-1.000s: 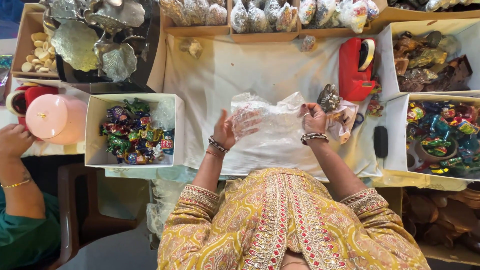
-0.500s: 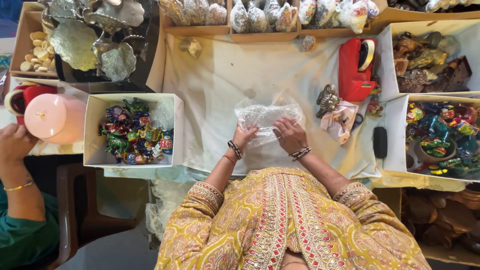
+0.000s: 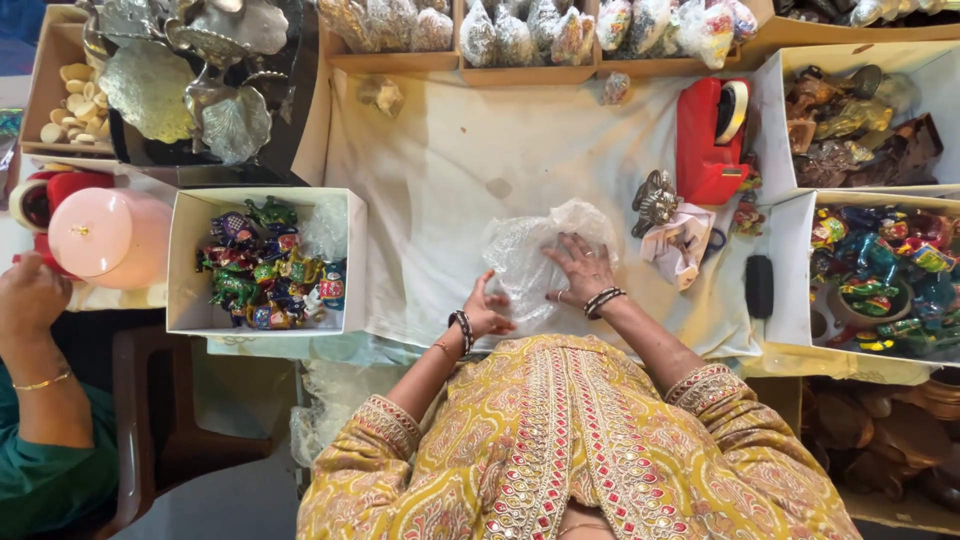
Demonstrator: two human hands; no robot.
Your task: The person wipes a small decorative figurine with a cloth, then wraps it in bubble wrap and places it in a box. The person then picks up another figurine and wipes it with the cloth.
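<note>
A crumpled clear plastic sheet lies on the white cloth covering the table, just in front of me. My right hand rests flat on it, palm down and fingers spread. At the sheet's near left edge my left hand has its fingers curled on the plastic. Both wrists carry dark bead bracelets.
A white box of colourful figurines stands to the left. A red tape dispenser, a small metal figurine and a black oblong object are on the right, beside more boxes of figurines. Another person's hand is near a pink round object.
Both hands held the plastic sheet raised a second ago. They have brought it down to the cloth, and the right hand now lies flat on it.
</note>
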